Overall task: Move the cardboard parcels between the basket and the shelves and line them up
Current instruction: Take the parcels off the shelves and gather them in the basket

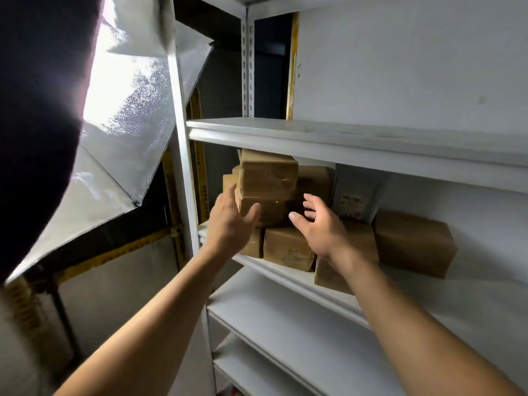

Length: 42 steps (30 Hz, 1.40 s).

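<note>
Several brown cardboard parcels sit on a white shelf (288, 277) at chest height. At the left end they are stacked: a taped top parcel (268, 174) on a second one (268, 210), above a lower parcel (288, 248). A larger parcel (413, 242) stands to the right. My left hand (230, 224) reaches to the left side of the stack with fingers straight, holding nothing. My right hand (321, 227) hovers just right of the stack, fingers spread and relaxed, partly hiding another parcel (361, 238). The basket is out of view.
A grey plastic mailer (353, 192) leans against the back wall behind the parcels. Bare white shelves lie above (357, 138) and below (285, 318). A white upright post (183, 155) and a silver softbox (128, 132) stand at the left.
</note>
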Each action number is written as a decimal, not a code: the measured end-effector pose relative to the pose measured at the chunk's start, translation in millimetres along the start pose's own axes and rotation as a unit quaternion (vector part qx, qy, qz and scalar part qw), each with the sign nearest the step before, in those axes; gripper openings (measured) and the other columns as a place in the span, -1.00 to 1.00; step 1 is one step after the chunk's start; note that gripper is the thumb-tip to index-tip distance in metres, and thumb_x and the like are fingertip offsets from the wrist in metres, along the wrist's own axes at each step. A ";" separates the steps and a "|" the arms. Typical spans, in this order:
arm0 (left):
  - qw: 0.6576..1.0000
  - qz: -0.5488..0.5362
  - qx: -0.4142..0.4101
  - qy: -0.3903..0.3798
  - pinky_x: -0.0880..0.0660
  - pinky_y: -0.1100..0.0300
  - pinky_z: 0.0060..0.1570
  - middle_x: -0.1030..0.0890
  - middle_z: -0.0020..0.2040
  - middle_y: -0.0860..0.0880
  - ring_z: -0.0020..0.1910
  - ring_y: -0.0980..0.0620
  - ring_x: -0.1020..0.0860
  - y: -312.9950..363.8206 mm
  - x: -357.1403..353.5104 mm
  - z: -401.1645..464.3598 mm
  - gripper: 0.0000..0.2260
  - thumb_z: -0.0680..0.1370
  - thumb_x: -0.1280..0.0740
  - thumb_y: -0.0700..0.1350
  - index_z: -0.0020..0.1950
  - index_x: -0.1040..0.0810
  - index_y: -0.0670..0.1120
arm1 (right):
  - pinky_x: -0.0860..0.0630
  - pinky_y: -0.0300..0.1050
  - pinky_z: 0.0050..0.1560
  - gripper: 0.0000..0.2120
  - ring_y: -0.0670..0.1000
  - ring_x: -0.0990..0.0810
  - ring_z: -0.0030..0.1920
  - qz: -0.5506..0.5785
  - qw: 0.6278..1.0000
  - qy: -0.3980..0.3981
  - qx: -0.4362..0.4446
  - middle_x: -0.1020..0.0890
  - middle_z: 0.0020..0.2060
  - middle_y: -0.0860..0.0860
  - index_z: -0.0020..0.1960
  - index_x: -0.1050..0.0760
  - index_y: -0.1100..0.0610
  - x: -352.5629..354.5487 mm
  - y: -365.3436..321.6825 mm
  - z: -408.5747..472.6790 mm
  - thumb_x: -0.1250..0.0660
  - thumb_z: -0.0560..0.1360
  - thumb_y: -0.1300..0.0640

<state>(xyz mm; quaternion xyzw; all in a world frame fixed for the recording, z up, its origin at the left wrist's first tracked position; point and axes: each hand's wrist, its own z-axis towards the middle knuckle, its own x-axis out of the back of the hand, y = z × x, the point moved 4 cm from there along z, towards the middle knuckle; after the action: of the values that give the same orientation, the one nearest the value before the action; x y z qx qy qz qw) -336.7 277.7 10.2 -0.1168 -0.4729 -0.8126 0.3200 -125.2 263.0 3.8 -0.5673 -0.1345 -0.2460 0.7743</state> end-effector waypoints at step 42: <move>0.975 -0.202 -0.052 -0.083 -0.56 0.44 -0.04 -0.32 0.38 -0.05 0.19 0.16 -0.51 17.0 -23.0 -48.7 -0.40 0.61 -0.16 0.18 0.62 -0.25 0.00 | -0.47 0.19 0.48 -0.13 0.02 -0.54 0.43 0.226 0.970 0.073 -0.051 -0.54 0.46 -0.07 0.61 -0.32 -0.10 9.5 19.4 -50.8 -0.41 0.41 -0.45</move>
<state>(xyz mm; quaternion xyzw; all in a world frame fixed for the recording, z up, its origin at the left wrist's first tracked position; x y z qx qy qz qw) -302.8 240.1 -14.9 -0.1029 -0.4689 -0.8713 0.1024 -110.5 217.4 -23.6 -0.6025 0.0667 -0.1123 0.7873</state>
